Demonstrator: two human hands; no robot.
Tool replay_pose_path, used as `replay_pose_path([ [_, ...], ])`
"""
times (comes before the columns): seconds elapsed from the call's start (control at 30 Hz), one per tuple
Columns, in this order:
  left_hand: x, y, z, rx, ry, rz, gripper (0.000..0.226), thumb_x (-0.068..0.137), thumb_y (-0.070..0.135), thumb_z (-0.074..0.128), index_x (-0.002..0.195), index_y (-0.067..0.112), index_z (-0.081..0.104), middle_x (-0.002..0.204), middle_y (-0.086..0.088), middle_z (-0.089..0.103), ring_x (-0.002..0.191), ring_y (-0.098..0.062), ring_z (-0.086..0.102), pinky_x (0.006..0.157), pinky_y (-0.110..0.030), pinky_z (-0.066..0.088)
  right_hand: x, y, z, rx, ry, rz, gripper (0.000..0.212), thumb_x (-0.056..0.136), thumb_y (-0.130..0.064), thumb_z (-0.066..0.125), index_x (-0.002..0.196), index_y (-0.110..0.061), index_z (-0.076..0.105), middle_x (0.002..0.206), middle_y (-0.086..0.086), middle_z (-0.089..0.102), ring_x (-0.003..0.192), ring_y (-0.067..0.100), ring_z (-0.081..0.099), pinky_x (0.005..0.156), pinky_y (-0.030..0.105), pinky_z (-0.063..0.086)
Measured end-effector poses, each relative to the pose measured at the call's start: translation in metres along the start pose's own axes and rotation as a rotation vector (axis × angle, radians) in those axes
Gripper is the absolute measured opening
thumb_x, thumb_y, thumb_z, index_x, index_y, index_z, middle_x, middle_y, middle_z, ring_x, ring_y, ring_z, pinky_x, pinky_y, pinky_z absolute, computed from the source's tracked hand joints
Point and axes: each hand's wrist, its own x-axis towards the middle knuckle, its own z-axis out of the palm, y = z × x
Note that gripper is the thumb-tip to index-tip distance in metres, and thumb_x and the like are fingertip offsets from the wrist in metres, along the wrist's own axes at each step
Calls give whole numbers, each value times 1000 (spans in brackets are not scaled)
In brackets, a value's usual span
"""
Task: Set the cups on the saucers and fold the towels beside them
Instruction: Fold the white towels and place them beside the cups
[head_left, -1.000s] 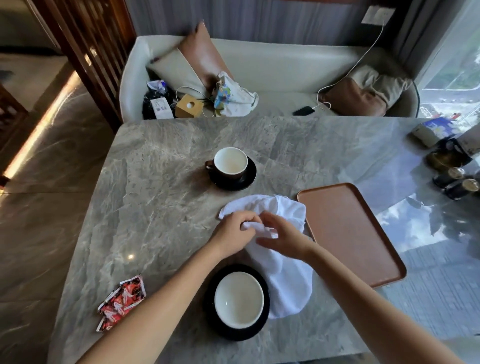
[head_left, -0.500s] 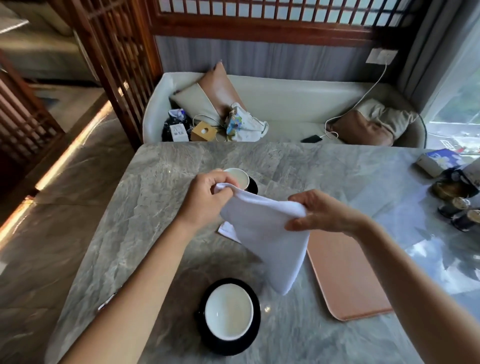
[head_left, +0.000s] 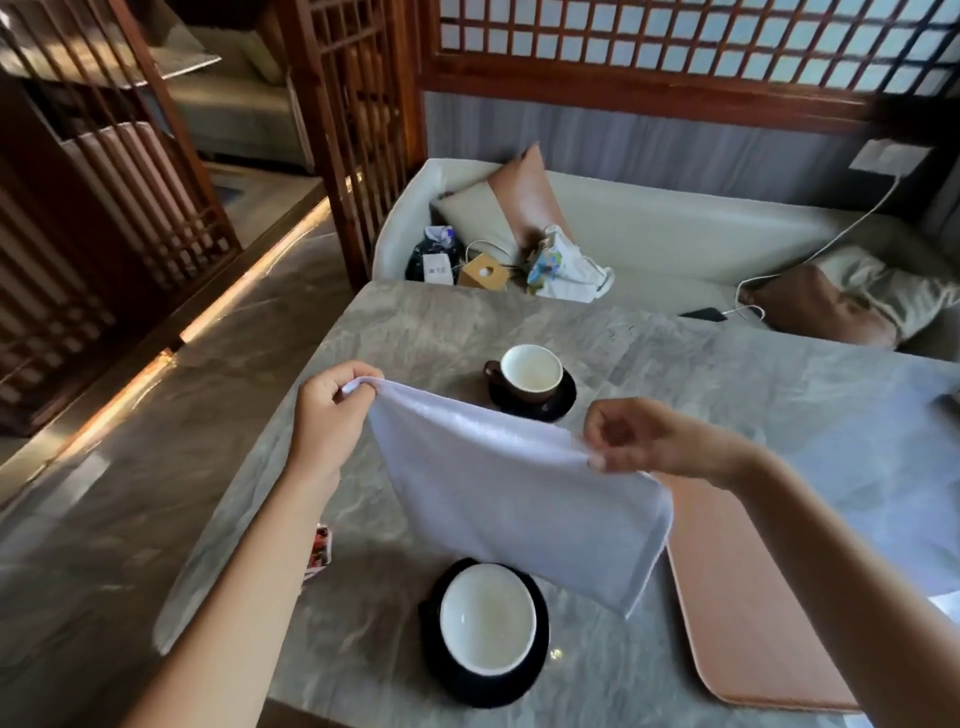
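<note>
Hands: left hand (head_left: 332, 415) and right hand (head_left: 639, 441) each pinch a top corner of the towel (head_left: 509, 499).
Towel: aloft just above the near cup (head_left: 488, 618), its low corner near the rim.
Risk: lowered carelessly, that corner may snag the near cup.

One wide-angle head-worn camera looks forward and down from the near edge of the grey veined marble table (head_left: 415, 322), facing the cream upholstered sofa (head_left: 649, 234) beyond the table's far edge. It sits close: the left hand (head_left: 332, 415) and right hand (head_left: 644, 441), pinching a white cloth towel (head_left: 509, 499) above the table, fill mid-frame.
</note>
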Motion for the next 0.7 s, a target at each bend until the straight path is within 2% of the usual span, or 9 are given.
replay_pose_path([
  [0.1, 9, -11, -25, -37, 52, -76, 27, 84, 0, 51, 70, 18, 66, 73, 3, 63, 70, -7, 55, 68, -24, 43, 26, -11, 0, 141, 144, -121, 9, 86, -11, 65, 81, -11, 56, 75, -1, 53, 70, 6, 50, 66, 13, 41],
  [0.2, 22, -16, -44, -67, 118, -95, 26, 85, 6, 57, 76, 26, 70, 81, 8, 69, 78, -2, 62, 70, -20, 47, 62, -21, 0, -24, 334, -184, 18, 86, -1, 63, 84, -17, 56, 78, 0, 56, 73, 8, 54, 73, 21, 46],
  [0.3, 50, -11, -66, -95, 163, -98, 23, 85, 11, 61, 80, 31, 71, 83, 17, 70, 82, 4, 65, 69, -13, 47, 101, -37, 0, -140, 552, -200, 19, 85, -3, 66, 82, -20, 58, 78, -5, 57, 76, 9, 55, 78, 26, 44],
  [0.37, 74, -1, -82, -84, 160, -69, 21, 86, 13, 61, 84, 32, 71, 83, 22, 71, 86, 8, 64, 72, -10, 48, 127, -54, -2, -102, 689, -229, 15, 84, -5, 67, 81, -16, 57, 75, -4, 54, 73, 8, 52, 73, 23, 43],
  [0.47, 111, 18, -106, -56, 157, 0, 20, 86, 15, 60, 89, 31, 72, 91, 21, 69, 93, 4, 62, 84, -20, 48, 162, -80, -5, 2, 841, -253, 15, 82, -8, 70, 79, -15, 57, 69, -7, 52, 61, -3, 47, 58, 12, 37],
  [0.53, 134, 27, -121, -41, 135, 43, 20, 87, 17, 59, 90, 32, 72, 95, 19, 70, 95, 4, 62, 87, -21, 48, 181, -95, -5, 100, 869, -241, 19, 82, -9, 70, 77, -20, 56, 67, -7, 50, 57, -4, 45, 55, 12, 35],
  [0.6, 151, 28, -133, -48, 94, 76, 18, 88, 18, 58, 94, 28, 72, 98, 13, 70, 96, 2, 62, 87, -20, 47, 196, -102, -5, 196, 854, -236, 23, 85, -7, 68, 76, -22, 53, 68, -4, 48, 60, 3, 44, 58, 18, 35],
  [0.7, 161, 12, -142, -63, 58, 110, 17, 91, 17, 54, 99, 17, 68, 91, 12, 64, 85, 10, 59, 78, -8, 45, 207, -94, 5, 329, 811, -234, 25, 88, -5, 63, 75, -22, 50, 69, 0, 46, 62, 10, 41, 54, 19, 34],
])
